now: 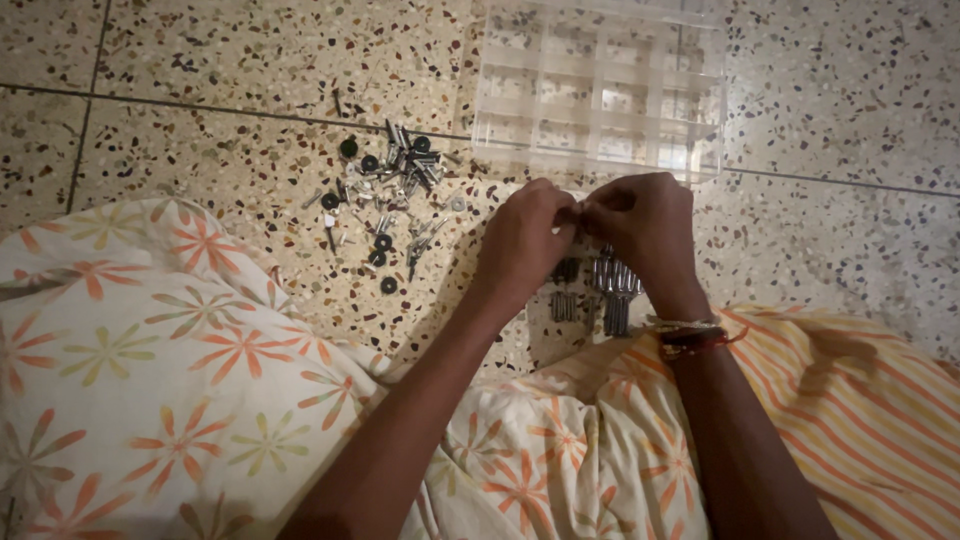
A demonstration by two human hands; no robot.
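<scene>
Both hands' fingertips (575, 212) seemingly around tiny screw (580, 210)

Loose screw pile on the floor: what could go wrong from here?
1. The loose pile of screws and black washers lies scattered on speckled floor; small pieces could roll off and be hard to spot.
2. Both hands, left and right, pinch something tiny above the sorted rows; a drop could scatter them.

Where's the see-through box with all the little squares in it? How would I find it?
Look at the speckled floor, then go to the far side, just past the person's two hands. There lies the clear plastic box, flat on the floor and split into rows of small compartments. Unlike the loose heap of screws and black washers to its left, it is see-through.
</scene>
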